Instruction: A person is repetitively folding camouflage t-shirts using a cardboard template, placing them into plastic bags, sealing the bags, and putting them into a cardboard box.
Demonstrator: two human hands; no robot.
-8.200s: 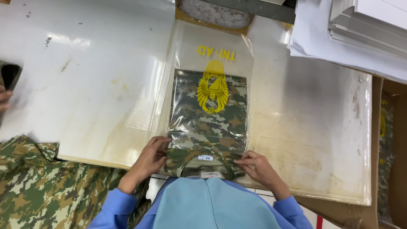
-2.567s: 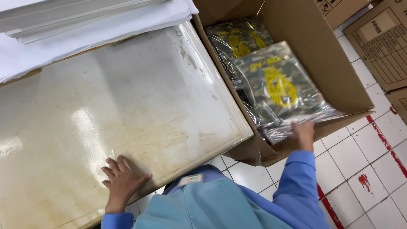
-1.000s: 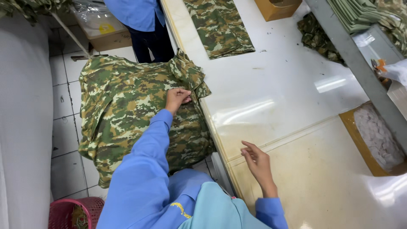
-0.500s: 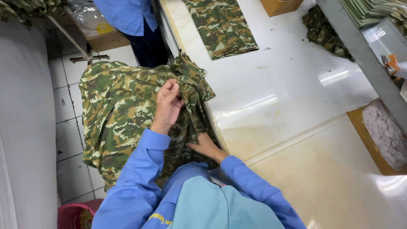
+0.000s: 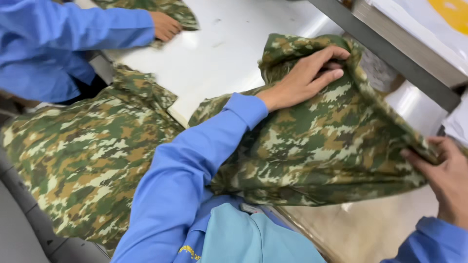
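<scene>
Gripping a camouflage shirt (image 5: 312,146) mid-frame over the table (image 5: 229,53), the left hand (image 5: 302,78) pinches its top edge while the right hand (image 5: 446,175) clutches a corner. Soft and limp, it looks best held by its edges.

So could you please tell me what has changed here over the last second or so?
Both hands took one camouflage garment off the camouflage pile and carried it rightward over the white table. The left hand grips its top, the right hand its far edge. The pile stays beside the table; a co-worker's hand rests on another garment.
</scene>
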